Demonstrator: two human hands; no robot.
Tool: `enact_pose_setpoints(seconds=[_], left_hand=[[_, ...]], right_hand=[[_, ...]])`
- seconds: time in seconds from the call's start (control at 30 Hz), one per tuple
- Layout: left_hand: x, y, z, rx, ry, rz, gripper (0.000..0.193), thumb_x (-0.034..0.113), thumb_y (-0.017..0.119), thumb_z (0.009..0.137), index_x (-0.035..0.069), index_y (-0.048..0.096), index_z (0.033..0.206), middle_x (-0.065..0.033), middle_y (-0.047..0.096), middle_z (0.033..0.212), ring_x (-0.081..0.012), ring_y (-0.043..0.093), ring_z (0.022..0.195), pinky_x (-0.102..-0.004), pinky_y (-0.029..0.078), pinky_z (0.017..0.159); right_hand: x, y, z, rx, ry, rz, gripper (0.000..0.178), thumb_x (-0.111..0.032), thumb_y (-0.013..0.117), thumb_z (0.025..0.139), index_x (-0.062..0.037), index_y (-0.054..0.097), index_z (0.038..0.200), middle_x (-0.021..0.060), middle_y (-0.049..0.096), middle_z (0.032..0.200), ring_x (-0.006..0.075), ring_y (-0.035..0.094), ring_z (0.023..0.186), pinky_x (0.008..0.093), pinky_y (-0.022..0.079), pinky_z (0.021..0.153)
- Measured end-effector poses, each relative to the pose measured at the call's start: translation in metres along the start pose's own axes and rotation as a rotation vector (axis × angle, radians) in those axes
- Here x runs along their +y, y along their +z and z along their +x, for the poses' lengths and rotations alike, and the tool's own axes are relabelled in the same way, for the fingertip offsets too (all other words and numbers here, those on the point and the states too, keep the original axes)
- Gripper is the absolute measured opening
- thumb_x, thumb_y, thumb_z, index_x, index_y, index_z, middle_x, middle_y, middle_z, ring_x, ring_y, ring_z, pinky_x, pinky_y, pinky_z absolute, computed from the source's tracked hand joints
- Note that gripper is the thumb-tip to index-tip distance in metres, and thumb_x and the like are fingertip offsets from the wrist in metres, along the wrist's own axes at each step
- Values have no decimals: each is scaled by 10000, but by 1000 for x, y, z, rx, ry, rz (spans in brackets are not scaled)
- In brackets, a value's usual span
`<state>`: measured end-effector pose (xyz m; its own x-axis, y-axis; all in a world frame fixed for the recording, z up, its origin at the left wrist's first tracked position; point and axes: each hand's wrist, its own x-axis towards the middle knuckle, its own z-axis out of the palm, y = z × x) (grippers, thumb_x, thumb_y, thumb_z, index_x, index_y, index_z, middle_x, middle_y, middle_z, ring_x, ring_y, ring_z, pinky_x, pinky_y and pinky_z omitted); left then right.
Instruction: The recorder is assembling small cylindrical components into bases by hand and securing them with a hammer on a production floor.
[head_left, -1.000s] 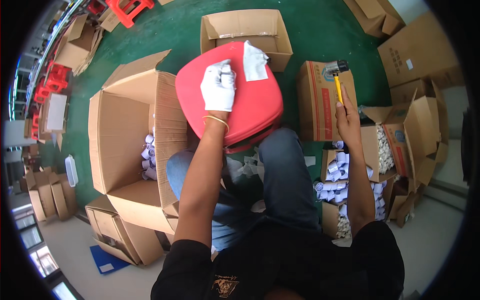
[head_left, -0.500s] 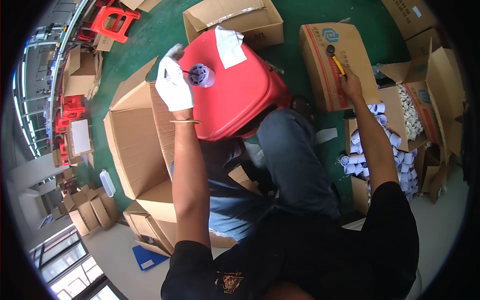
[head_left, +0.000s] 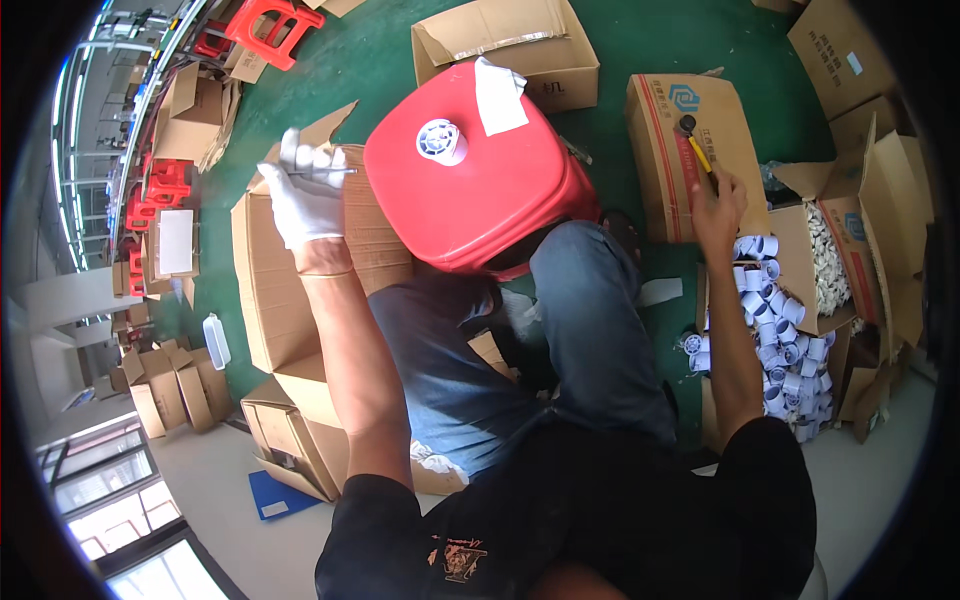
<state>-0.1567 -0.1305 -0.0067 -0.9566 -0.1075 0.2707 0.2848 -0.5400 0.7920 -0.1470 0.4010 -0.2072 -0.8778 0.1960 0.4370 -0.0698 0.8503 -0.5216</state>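
Observation:
My left hand (head_left: 308,200), in a white glove, is off the left side of a red plastic stool (head_left: 430,215). Its fingers are closed on a thin metal rod (head_left: 343,171) whose tip points right. A pale lilac round plastic part (head_left: 452,152) with a spoked end stands on the stool, apart from that hand. My bare right hand (head_left: 718,212) grips a small hammer (head_left: 701,153) with a black head and a yellow and black handle. The hammer is over a closed carton (head_left: 655,165); whether it touches the carton I cannot tell.
A white cloth (head_left: 500,98) drapes over the stool's far edge. Open cartons (head_left: 275,270) stand at the left and another carton (head_left: 550,75) beyond the stool. At the right lie many lilac parts (head_left: 785,345), beside a carton of small white pieces (head_left: 828,265).
My left hand has moved left, taking the rod away from the plastic part on the stool. The right hand still holds the hammer over the carton. The whole view has shifted slightly.

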Motion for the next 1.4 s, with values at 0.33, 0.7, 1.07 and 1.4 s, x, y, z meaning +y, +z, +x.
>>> enact_pose_setpoints(seconds=[0.33, 0.7, 1.07, 1.4], left_hand=[[-9, 7, -54, 179, -22, -644, 430, 306, 475, 1002, -23, 553, 1267, -162, 656, 1130, -289, 633, 1040, -494, 456, 1005], [-14, 90, -74, 181, -95, -524, 512, 410, 387, 1038, 2, 544, 1306, -220, 637, 1208, -378, 622, 1098, -542, 452, 1010], [-39, 66, -81, 227, -174, -301, 548, 459, 376, 1040, 33, 486, 1366, -224, 567, 1311, -342, 595, 1158, -486, 454, 1010], [-52, 110, -67, 347, -26, 61, 585, 466, 331, 1056, 66, 392, 1479, -191, 466, 1438, -275, 547, 1212, -424, 429, 1009]], right_hand=[[-77, -74, -75, -269, 181, 442, 336, -62, 616, 899, -22, 607, 1232, 94, 579, 1154, 204, 584, 928, 291, 481, 785], [-191, -118, -29, -289, -54, 705, 310, 8, 602, 869, -21, 646, 1175, 82, 582, 1144, 147, 555, 861, 225, 450, 729], [-237, 41, 88, -324, -311, 225, 438, -177, 598, 910, -88, 575, 1338, 155, 540, 1248, 312, 551, 1081, 379, 476, 908], [-237, 81, 119, -134, -304, 387, 251, -165, 637, 843, -43, 732, 1040, 111, 674, 1028, 282, 597, 941, 365, 475, 855]])
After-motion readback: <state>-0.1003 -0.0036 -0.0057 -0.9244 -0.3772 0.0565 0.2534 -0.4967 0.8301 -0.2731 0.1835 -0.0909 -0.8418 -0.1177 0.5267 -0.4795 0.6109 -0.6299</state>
